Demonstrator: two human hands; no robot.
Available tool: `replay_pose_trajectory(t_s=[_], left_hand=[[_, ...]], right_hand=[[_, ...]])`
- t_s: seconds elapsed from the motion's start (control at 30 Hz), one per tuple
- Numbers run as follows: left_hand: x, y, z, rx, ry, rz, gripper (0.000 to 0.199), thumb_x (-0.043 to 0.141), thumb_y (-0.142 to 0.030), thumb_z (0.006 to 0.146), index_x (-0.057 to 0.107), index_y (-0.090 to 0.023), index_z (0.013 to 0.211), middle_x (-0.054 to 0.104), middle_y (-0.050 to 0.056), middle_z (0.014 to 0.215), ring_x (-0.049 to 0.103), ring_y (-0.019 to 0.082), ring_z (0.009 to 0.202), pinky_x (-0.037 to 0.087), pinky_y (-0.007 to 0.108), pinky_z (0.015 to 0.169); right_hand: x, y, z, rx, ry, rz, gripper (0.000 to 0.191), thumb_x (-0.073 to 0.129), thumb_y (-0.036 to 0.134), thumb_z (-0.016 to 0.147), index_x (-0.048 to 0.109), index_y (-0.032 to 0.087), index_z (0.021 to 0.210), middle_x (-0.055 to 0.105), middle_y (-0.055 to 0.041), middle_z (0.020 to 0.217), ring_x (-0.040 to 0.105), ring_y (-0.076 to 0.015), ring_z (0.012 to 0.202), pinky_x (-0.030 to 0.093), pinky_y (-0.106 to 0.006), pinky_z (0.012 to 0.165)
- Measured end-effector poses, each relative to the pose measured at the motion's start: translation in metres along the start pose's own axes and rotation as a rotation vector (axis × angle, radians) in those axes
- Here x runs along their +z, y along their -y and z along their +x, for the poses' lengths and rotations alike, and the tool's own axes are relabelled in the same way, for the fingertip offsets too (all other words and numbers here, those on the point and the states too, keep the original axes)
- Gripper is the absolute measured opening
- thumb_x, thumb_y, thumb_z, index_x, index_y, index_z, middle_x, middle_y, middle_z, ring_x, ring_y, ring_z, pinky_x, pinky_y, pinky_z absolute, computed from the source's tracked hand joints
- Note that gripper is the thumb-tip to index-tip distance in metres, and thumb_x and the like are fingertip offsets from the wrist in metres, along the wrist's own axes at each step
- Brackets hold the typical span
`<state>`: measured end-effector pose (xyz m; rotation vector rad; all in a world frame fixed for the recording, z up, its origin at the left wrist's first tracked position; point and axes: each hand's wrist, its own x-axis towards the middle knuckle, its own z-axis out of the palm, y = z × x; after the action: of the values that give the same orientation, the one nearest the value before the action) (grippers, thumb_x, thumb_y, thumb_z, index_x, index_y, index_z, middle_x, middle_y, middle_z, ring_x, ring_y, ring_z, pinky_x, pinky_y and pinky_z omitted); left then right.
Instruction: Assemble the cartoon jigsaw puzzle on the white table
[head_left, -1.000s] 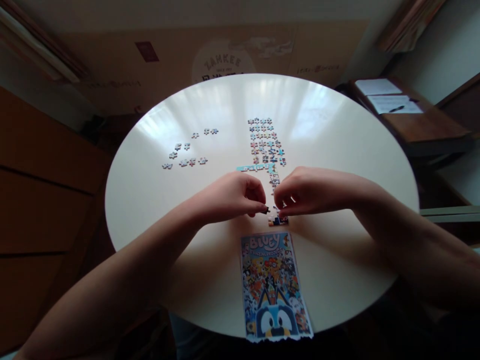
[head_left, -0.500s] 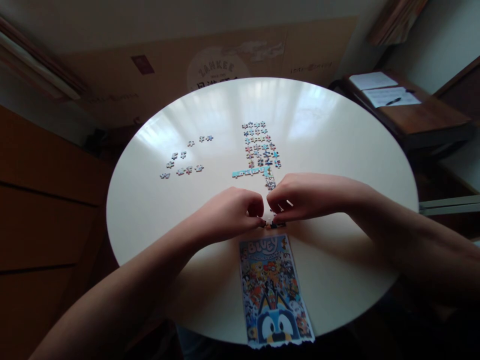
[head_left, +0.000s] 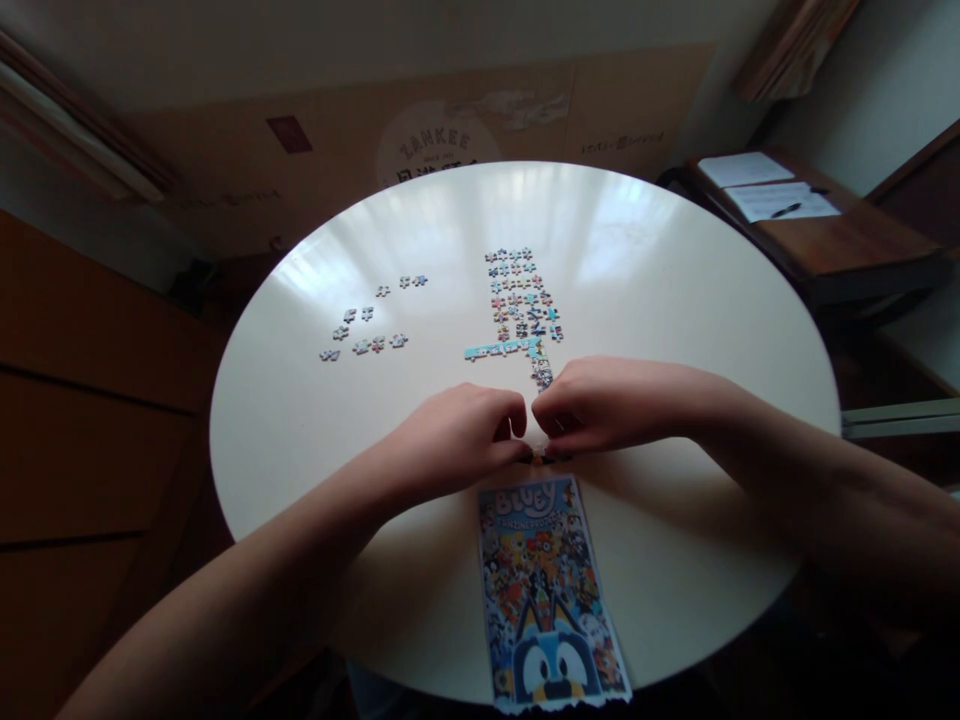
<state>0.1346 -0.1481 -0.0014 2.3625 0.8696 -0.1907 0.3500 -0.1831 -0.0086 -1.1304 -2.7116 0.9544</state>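
Note:
My left hand [head_left: 480, 428] and my right hand [head_left: 581, 408] meet near the middle of the white round table, fingers curled and thumbs low. Between their tips lies a small dark and orange jigsaw piece [head_left: 538, 456], largely covered by the fingers. Both hands pinch at pieces there. Beyond the right hand, a joined jigsaw edge [head_left: 501, 349] shows a light blue strip with a column [head_left: 541, 372] running down toward my fingers; its lower part is hidden. Just below the hands lies the colourful reference picture [head_left: 551, 590] with a blue dog face and torn bottom edge.
Loose jigsaw pieces [head_left: 517, 285] stand in rows beyond the joined edge. More scattered pieces [head_left: 367, 314] lie on the left of the table [head_left: 292, 430]. At the right, a wooden side table [head_left: 862, 240] bears papers [head_left: 780, 195] and a pen [head_left: 786, 211].
My two hands stay close together at the same spot, with their fingertips slightly nearer each other over the pieces. The view has shifted a little.

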Motion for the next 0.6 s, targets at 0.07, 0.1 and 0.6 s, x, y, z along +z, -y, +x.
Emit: replay_pose_trajectory(t_s=[0.07, 0.1, 0.6], left_hand=[[0.0003, 0.0011, 0.0007, -0.003, 0.0, -0.004, 0.014, 0.062, -0.034, 0.082, 0.068, -0.022, 0.083, 0.07, 0.002, 0.082, 0.057, 0.017, 0.071, 0.032, 0.028, 0.058], [0.0005, 0.0014, 0.0011, -0.003, -0.002, -0.004, 0.014, 0.061, -0.033, 0.082, 0.068, -0.022, 0.082, 0.07, 0.002, 0.081, 0.057, 0.017, 0.071, 0.032, 0.028, 0.058], [0.0019, -0.0013, 0.0024, 0.008, 0.002, 0.031, 0.013, 0.064, -0.032, 0.079, 0.066, -0.021, 0.072, 0.065, 0.0, 0.071, 0.052, 0.014, 0.064, 0.029, 0.028, 0.054]], right_hand=[[-0.0004, -0.0002, 0.0002, 0.007, 0.006, 0.008, 0.018, 0.061, 0.027, 0.085, 0.057, 0.019, 0.069, 0.055, 0.0024, 0.062, 0.045, -0.0094, 0.055, 0.028, -0.025, 0.053], [-0.0005, -0.0003, 0.0004, 0.009, 0.008, 0.009, 0.017, 0.061, 0.027, 0.085, 0.058, 0.019, 0.07, 0.056, 0.0023, 0.062, 0.046, -0.0095, 0.056, 0.029, -0.025, 0.054], [-0.0005, -0.0014, 0.0012, 0.022, 0.028, 0.023, 0.015, 0.061, 0.025, 0.084, 0.058, 0.019, 0.071, 0.056, 0.0031, 0.063, 0.047, -0.0092, 0.056, 0.03, -0.024, 0.054]])
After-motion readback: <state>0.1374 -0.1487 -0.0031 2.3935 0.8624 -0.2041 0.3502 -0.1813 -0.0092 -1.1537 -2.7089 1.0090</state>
